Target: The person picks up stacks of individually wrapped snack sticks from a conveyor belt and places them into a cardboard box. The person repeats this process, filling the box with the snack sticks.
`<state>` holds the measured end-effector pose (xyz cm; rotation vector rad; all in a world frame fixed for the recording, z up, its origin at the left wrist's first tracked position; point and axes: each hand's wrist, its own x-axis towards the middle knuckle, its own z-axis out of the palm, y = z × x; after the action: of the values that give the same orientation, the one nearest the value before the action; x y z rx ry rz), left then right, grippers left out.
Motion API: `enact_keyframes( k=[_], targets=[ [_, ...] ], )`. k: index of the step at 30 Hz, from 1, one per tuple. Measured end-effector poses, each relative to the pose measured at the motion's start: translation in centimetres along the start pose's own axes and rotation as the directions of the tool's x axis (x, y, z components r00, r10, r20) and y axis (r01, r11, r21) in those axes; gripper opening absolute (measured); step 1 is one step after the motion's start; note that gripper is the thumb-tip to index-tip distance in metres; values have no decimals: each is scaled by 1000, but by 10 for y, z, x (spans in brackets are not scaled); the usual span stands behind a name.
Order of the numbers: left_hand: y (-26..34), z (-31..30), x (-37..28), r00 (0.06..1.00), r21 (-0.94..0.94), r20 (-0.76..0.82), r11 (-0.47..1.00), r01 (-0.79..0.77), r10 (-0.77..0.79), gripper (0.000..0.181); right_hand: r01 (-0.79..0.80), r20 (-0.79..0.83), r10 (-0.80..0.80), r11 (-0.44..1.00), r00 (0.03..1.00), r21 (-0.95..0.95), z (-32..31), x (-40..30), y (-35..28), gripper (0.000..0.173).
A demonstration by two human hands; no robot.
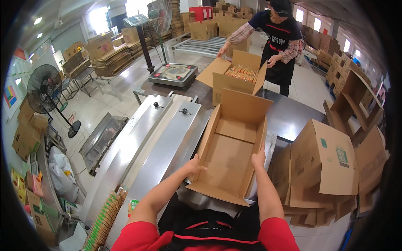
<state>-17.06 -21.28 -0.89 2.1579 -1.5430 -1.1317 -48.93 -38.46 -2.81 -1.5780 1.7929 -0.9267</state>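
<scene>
Before me an empty cardboard box (230, 153) lies with its top open and its flaps spread. My left hand (193, 166) grips its left wall, with fingers reaching over the edge to the inside. On the opposite wall my right hand (258, 157) has hold of the side, its fingers partly hidden behind the cardboard. The box's far flap (245, 105) stands up against a second cardboard box (234, 83). That second box holds rows of packaged goods (243, 73) in clear wrap with orange marks.
A co-worker (276, 40) holds the second box's flaps across the dark metal table (285, 114). Left of me runs a steel-sided conveyor (166, 150), with a row of wrapped packs (105, 216) near me. A platform scale (172, 74) sits beyond. Folded cartons (320, 169) stand at right.
</scene>
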Motion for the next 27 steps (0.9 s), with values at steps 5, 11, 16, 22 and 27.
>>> enact_keyframes(
  k=[5,11,16,22,27],
  targets=[
    [46,23,-112,862,340,175,793,-506,475,74,-22,1,23,999,1000,-49,7,-8,-5,93],
    [-12,107,-171,794,613,-10,632,-475,608,81,-17,-19,16,998,1000,-56,6,-4,0,96],
    [-58,171,-104,644,707,-307,621,-339,701,84,-8,27,10,997,1000,-71,23,16,20,98],
    [-47,169,-94,626,607,-392,701,-375,674,106,220,94,-224,974,970,49,30,60,58,96],
    [-53,100,-186,714,433,-452,831,-349,535,106,204,128,-217,973,968,108,14,40,64,97]
  ],
)
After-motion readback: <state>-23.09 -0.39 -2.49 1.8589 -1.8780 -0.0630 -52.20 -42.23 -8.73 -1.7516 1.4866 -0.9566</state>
